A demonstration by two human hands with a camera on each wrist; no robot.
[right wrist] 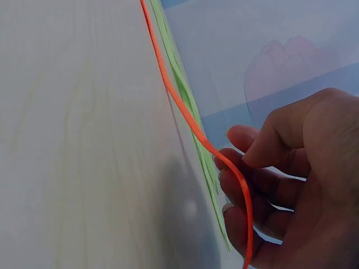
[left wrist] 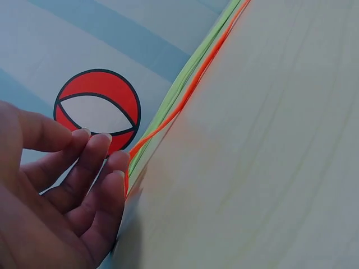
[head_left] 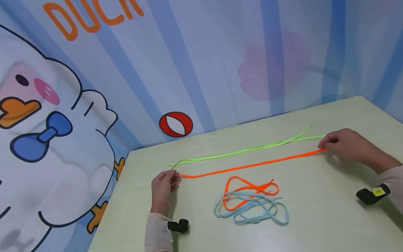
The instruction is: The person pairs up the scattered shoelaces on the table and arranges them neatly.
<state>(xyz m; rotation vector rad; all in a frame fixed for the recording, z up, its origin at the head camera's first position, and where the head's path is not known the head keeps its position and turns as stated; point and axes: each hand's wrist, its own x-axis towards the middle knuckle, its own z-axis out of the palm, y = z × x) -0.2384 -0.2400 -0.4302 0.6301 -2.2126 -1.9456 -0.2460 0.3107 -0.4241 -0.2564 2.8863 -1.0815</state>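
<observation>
Orange lace (head_left: 252,165) on near side of green lace (head_left: 245,151), pinched by left grip (head_left: 162,189) and right grip (head_left: 349,145).
If either pinch loosens, an end could slip across green lace and tangle.

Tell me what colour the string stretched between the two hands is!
The string is bright orange, showing best in the head view.
</observation>
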